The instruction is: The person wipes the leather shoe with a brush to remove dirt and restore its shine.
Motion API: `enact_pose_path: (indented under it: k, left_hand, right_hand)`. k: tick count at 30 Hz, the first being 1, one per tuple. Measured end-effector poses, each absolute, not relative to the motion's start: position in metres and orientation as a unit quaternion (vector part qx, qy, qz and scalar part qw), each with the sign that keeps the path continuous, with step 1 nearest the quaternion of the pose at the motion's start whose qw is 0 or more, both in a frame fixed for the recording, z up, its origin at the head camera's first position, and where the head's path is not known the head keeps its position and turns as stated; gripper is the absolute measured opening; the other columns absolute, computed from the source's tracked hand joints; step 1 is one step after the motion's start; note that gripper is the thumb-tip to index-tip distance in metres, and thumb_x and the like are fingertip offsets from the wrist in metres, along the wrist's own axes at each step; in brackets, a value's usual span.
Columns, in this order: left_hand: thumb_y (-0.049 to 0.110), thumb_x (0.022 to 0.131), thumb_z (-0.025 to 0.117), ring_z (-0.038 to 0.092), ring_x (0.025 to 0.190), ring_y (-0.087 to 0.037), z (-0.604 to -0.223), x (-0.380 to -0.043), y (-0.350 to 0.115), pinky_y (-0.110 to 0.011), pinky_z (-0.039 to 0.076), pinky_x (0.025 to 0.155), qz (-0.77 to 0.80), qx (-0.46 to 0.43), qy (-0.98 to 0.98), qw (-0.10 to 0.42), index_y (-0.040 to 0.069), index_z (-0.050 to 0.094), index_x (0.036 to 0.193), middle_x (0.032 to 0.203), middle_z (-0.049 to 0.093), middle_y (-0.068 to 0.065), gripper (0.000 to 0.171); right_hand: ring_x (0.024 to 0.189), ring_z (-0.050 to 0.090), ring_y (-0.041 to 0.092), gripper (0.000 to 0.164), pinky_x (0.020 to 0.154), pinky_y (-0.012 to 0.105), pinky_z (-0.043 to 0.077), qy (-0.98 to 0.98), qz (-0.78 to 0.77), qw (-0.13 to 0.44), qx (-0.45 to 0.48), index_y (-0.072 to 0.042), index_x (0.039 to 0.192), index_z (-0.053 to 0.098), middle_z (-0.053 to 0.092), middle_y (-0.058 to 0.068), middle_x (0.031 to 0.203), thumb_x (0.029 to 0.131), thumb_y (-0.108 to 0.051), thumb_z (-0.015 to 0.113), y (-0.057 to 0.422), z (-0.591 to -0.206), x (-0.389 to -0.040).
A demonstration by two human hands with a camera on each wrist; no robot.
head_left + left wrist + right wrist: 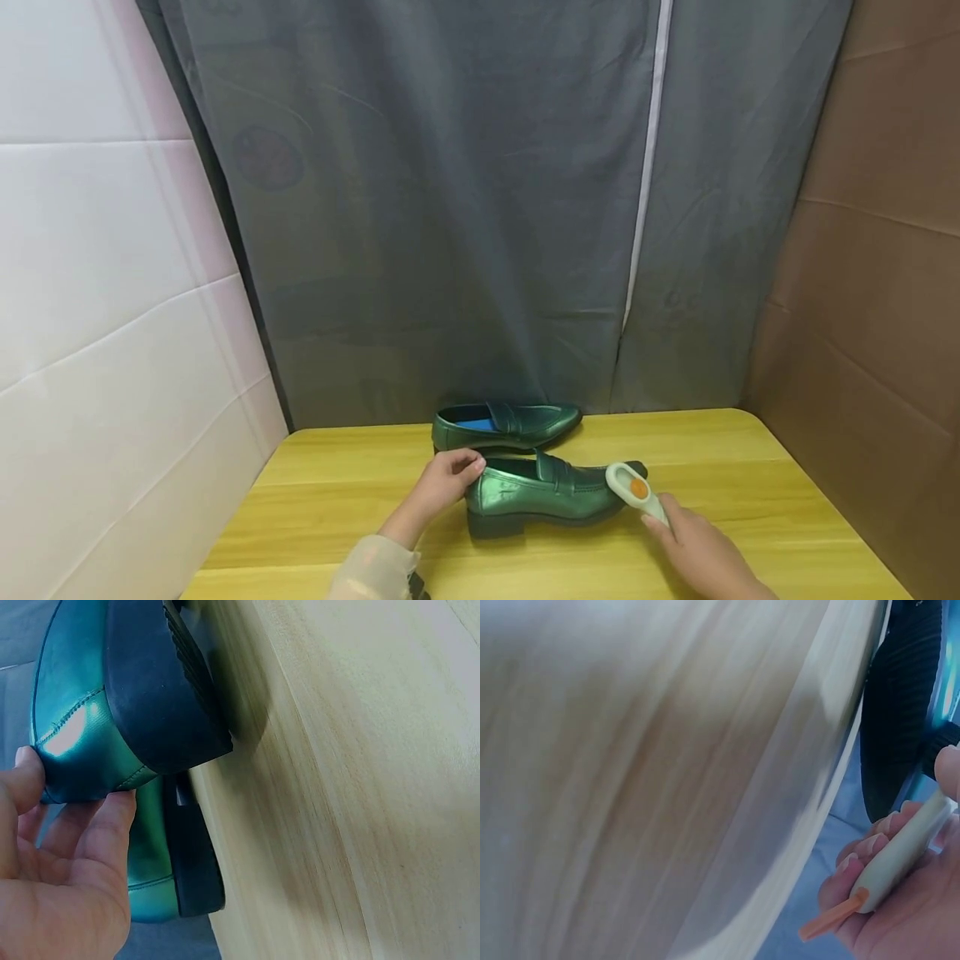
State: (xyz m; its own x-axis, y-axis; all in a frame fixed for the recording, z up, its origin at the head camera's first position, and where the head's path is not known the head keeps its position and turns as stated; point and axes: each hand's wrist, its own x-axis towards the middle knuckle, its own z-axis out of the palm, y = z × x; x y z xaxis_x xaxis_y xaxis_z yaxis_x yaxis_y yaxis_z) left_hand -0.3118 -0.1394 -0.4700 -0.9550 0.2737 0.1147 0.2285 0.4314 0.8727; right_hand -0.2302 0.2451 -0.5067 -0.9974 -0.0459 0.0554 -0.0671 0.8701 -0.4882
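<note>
My left hand (441,482) pinches the back rim of a shiny green loafer (510,497) between thumb and fingers. In the left wrist view its dark heel block (165,690) stands above the wooden surface. My right hand (701,546) grips a pale green brush (622,477) with an orange spot on its back. The brush head lies against the loafer's toe. In the right wrist view, dark bristles (934,754) meet the shoe's side, and the ridged sole (896,712) shows from below. An orange strap (834,916) hangs from the brush handle (900,859).
A matching green loafer (543,423) with a blue patch inside stands behind, near the table's back edge. The yellow wooden table (300,508) meets a grey curtain (450,208) at the back. A white panel (112,292) rises left, a brown one (862,292) right.
</note>
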Motion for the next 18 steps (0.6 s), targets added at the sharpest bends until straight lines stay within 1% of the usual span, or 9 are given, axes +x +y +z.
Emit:
enact_pose_path:
  k: [3,5,8,10,14,18]
  left_hand:
    - [0.024,0.101,0.064,0.053,0.075,-0.013,-0.468,-0.312,-0.139,-0.026,0.047,0.063,0.516,0.142,0.844,0.020,-0.002,0.070,0.111,0.090,0.066,-0.005,0.028]
    - [0.023,0.100,0.064,0.053,0.073,-0.013,-0.468,-0.313,-0.139,-0.026,0.047,0.062,0.519,0.139,0.843,0.017,-0.002,0.070,0.111,0.089,0.066,-0.006,0.027]
    - [0.023,0.100,0.064,0.053,0.073,-0.013,-0.467,-0.314,-0.140,-0.027,0.047,0.062,0.521,0.135,0.843,0.017,-0.002,0.070,0.112,0.090,0.067,-0.006,0.028]
    - [0.023,0.101,0.064,0.053,0.074,-0.014,-0.467,-0.314,-0.140,-0.027,0.047,0.062,0.522,0.135,0.842,0.021,-0.002,0.069,0.114,0.091,0.067,-0.006,0.029]
    - [0.023,0.101,0.063,0.053,0.074,-0.014,-0.469,-0.313,-0.139,-0.028,0.047,0.063,0.526,0.134,0.840,0.027,-0.002,0.069,0.116,0.094,0.068,-0.007,0.029]
    - [0.023,0.101,0.063,0.053,0.075,-0.014,-0.469,-0.312,-0.138,-0.028,0.047,0.063,0.526,0.133,0.840,0.027,-0.002,0.069,0.115,0.095,0.069,-0.008,0.029]
  right_hand:
    - [0.074,0.050,0.015,0.032,0.063,0.035,0.041,-0.967,0.251,0.029,0.029,-0.016,0.114,0.055,0.056,-0.003,0.084,0.102,-0.046,0.055,0.246,-0.508,-0.231]
    - [0.073,0.049,0.016,0.031,0.062,0.035,0.040,-0.967,0.251,0.034,0.030,-0.017,0.112,0.055,0.055,-0.002,0.081,0.102,-0.047,0.055,0.246,-0.507,-0.232]
    - [0.070,0.047,0.017,0.035,0.060,0.034,0.038,-0.968,0.248,0.037,0.031,-0.016,0.111,0.053,0.051,-0.001,0.077,0.103,-0.050,0.052,0.246,-0.505,-0.234]
    - [0.071,0.047,0.017,0.038,0.059,0.035,0.038,-0.969,0.244,0.038,0.030,-0.015,0.113,0.052,0.052,0.000,0.078,0.103,-0.052,0.051,0.246,-0.503,-0.233]
    - [0.070,0.049,0.017,0.038,0.058,0.035,0.039,-0.971,0.234,0.043,0.030,-0.012,0.114,0.052,0.055,0.001,0.080,0.104,-0.049,0.050,0.248,-0.499,-0.231]
    - [0.067,0.047,0.018,0.036,0.054,0.035,0.038,-0.973,0.228,0.041,0.025,-0.012,0.113,0.051,0.052,0.001,0.075,0.105,-0.047,0.049,0.249,-0.496,-0.232]
